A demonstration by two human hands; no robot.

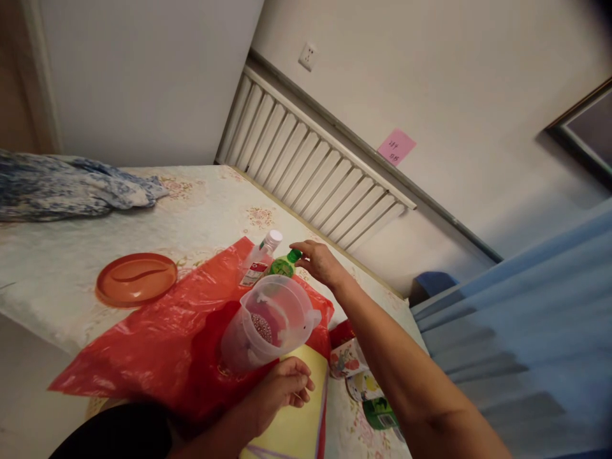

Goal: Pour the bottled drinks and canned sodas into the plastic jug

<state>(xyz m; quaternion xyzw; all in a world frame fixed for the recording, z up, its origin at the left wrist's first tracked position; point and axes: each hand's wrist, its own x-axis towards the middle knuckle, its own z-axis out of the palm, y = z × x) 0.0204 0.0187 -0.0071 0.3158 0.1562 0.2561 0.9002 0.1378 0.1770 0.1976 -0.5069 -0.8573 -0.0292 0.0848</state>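
My right hand point(318, 262) reaches over the table, its thumb and fingers closed at the green cap of a bottle with a green label point(282, 266). Beside it leans a clear bottle with a white cap and red-and-white label point(255, 271). In front of both stands a translucent plastic pitcher point(241, 335) without a lid, with bubbly liquid inside. My left hand point(289, 382) is just below the pitcher, over a yellow sheet or folder point(291, 424). Its fingers are loosely curled and apart, and nothing shows in them. A red plastic bag point(157, 341) lies flat beneath the pitcher.
An orange-red round lid point(137, 279) lies on the floral tablecloth point(210, 204) at left. Several cans point(349, 358) sit by my right forearm. A patterned cloth point(71, 188) is at far left. A radiator point(306, 159) stands behind the table; a blue curtain point(526, 331) hangs right.
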